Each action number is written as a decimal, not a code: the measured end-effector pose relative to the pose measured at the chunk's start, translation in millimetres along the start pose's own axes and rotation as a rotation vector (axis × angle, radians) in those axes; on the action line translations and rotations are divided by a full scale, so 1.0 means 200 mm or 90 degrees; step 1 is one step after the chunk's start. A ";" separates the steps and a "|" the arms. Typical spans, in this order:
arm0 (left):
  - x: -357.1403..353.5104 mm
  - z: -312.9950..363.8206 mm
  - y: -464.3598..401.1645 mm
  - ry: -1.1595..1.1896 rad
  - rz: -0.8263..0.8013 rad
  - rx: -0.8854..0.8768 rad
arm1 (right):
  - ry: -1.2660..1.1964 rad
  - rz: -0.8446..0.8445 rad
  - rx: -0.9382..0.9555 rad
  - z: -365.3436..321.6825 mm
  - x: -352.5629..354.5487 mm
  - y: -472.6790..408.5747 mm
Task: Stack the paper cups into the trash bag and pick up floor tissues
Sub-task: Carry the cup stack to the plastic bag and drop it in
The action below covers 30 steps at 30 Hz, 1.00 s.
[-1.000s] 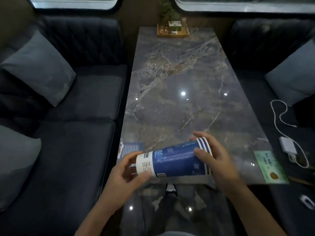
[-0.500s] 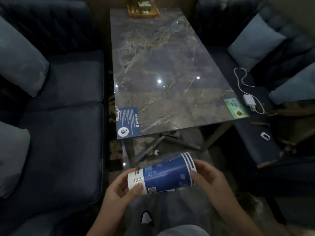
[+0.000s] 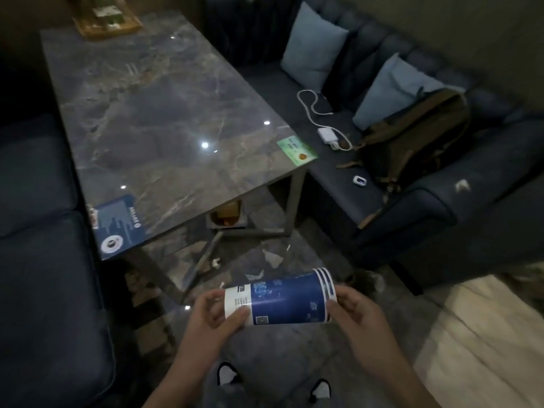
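cups (image 3: 288,298): dark blue, white base band, white-striped rims | table (image 3: 153,113): grey-blue marble, pale veins | near-left card (image 3: 119,225): blue, white print | right card (image 3: 297,150): green | sofas (image 3: 441,207): navy | far-right cushions (image 3: 313,45): light blue | backpack (image 3: 418,142): olive-brown | charger and cable (image 3: 326,134): white | far tray (image 3: 107,23): tan

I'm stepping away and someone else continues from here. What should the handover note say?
Left hand grips the base end of the stacked paper cups; right hand grips the rim end. The stack lies sideways above the floor, clear of the table.
Done: cups nested into one stack.
Left: no trash bag in view, so the stack still needs bagging. Tissue scraps lie on the floor near the table legs, not yet picked up.
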<state>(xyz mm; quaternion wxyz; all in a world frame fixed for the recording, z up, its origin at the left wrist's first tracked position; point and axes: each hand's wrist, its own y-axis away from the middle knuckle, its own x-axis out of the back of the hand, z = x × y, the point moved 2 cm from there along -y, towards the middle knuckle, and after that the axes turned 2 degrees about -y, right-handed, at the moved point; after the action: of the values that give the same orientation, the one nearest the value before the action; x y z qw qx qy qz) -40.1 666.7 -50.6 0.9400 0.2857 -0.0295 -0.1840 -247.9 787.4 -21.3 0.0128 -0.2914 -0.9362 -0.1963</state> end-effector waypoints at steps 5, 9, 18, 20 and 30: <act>-0.49 -0.10 0.04 -0.051 -0.048 0.016 | 0.000 0.085 -0.018 0.15 0.50 0.12; -0.86 -0.24 0.11 -0.095 -0.081 0.052 | -0.003 0.113 -0.047 0.29 0.87 0.20; -1.35 -0.46 0.15 -0.196 -0.098 0.134 | 0.046 0.136 -0.117 0.56 1.37 0.20; -1.40 -0.48 0.13 -0.220 -0.092 0.139 | 0.060 0.117 -0.132 0.60 1.43 0.15; -1.56 -0.53 -0.20 -0.226 -0.106 0.217 | 0.204 0.076 -0.179 0.61 1.55 -0.24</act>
<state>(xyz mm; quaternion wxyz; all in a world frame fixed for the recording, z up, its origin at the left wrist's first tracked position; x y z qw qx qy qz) -326.7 805.7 -144.9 0.8400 0.4047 -0.2011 -0.3003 -520.9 964.2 -108.3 0.1319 -0.3103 -0.8667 -0.3675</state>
